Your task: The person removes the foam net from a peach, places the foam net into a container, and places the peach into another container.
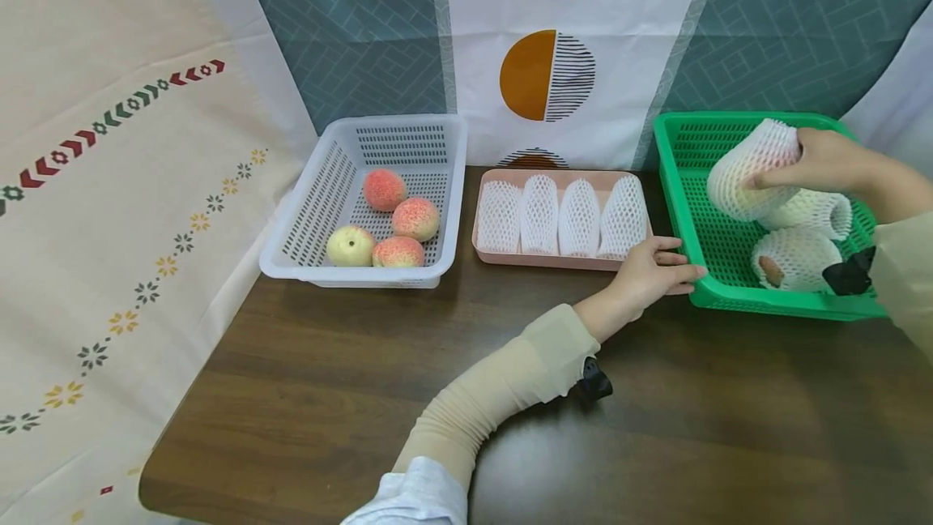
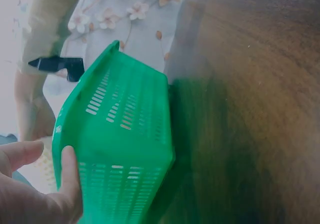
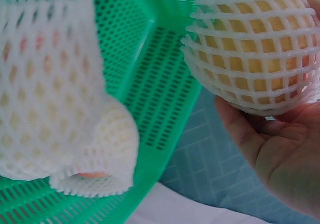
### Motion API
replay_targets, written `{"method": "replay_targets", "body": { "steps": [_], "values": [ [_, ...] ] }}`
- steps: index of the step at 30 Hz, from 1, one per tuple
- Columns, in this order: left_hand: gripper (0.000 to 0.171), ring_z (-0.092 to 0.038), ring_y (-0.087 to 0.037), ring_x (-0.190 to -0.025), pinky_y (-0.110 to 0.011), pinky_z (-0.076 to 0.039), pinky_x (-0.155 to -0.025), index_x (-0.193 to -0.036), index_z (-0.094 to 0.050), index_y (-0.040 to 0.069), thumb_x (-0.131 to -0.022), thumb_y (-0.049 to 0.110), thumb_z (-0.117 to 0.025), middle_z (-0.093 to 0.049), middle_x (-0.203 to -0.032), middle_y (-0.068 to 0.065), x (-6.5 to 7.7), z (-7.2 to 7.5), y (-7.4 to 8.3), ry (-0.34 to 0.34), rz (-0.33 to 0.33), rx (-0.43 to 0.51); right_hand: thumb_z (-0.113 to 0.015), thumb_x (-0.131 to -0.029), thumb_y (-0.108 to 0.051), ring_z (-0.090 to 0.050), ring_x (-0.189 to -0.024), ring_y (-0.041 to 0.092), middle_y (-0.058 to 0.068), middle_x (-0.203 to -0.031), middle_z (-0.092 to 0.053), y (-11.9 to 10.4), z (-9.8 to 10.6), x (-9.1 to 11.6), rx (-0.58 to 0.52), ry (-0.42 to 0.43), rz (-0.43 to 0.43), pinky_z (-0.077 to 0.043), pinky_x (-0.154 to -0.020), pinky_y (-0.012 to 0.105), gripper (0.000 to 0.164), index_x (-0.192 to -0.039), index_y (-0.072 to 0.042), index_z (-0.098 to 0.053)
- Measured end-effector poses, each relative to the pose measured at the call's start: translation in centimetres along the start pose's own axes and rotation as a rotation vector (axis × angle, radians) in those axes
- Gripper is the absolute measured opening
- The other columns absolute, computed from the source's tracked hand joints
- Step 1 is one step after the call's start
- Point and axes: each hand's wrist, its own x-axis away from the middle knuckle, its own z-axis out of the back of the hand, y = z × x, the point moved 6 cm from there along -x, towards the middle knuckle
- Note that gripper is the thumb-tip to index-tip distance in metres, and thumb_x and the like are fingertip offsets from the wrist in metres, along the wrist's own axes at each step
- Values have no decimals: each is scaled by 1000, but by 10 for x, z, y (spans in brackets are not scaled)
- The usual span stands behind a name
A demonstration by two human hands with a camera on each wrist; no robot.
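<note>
My right hand grips a peach in a white foam net sleeve above the green basket. Yellow and reddish skin shows through the mesh of this netted peach in the right wrist view. Below it in the basket lie two more foam-sleeved fruits, one sleeve on its side and another netted fruit near the front. At the basket's near left corner is my left hand, fingers fairly straight. One finger touches the outside of the green rim in the left wrist view.
Left of the green basket, a pink tray carries several white foam net sleeves in a row. Farther left, a white basket contains several bare peaches. All stand on a brown wooden table against a patterned cloth.
</note>
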Motion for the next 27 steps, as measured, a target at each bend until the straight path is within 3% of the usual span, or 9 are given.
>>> {"method": "replay_targets", "body": {
  "steps": [5, 8, 12, 15, 18, 23, 27],
  "values": [
    [44, -64, -35, -98, -33, -58, -77, -127, -50, -4, -86, 0, -66, -60, -96, -8, -1, 9, 10, 20, -28, -52, -68, -85, -38, -52, -73, 12, 26, -102, -56, -10, 7, 5, -33, 50, 7, -44, -57, 29, 65, -119, 10, -41],
    [46, -63, -19, -88, -25, -57, -72, -127, -51, 0, -85, 4, -69, -59, -99, -4, -1, 14, 18, 44, -78, -127, -67, -85, -39, -52, -75, 15, 24, -101, -56, -15, 9, 10, -39, 57, -3, -44, -58, 31, 64, -118, 10, -42],
    [52, -54, -6, -85, -16, -51, -70, -130, -50, 6, -83, 10, -72, -56, -107, -3, 1, 17, 31, 59, -224, -305, -65, -86, -41, -52, -78, 19, 29, -105, -55, -21, 7, 19, -52, 74, -17, -43, -58, 31, 67, -121, 10, -41],
    [56, -53, -4, -91, -13, -49, -75, -132, -50, 9, -81, 12, -74, -54, -115, -4, 3, 19, 41, 66, -348, -404, -64, -88, -41, -51, -77, 9, 30, -110, -54, -25, 2, 25, -104, 84, -25, -42, -59, 28, 67, -125, 10, -40],
    [62, -50, -3, -98, -13, -48, -80, -135, -48, 14, -80, 14, -76, -51, -123, -3, 6, 19, 50, 71, -444, -477, -62, -89, -41, -47, -76, -3, 21, -110, -55, -29, -5, 30, -178, 78, -41, -42, -61, 22, 67, -128, 8, -38],
    [76, -42, -7, -121, -16, -46, -91, -143, -39, 20, -78, 19, -79, -39, -142, -4, 10, 19, 59, 78, -552, -600, -58, -92, -42, -44, -81, -7, -2, -105, -51, -35, -16, 40, -287, 40, -62, -41, -63, 15, 68, -133, 6, -33],
    [85, -31, -8, -132, -18, -43, -96, -146, -33, 19, -75, 19, -81, -33, -147, -4, 12, 16, 63, 51, -627, -631, -53, -94, -43, -43, -83, -9, -2, -110, -50, -43, -24, 47, -334, 10, -71, -42, -65, 13, 71, -139, 6, -27]
  ]
}}
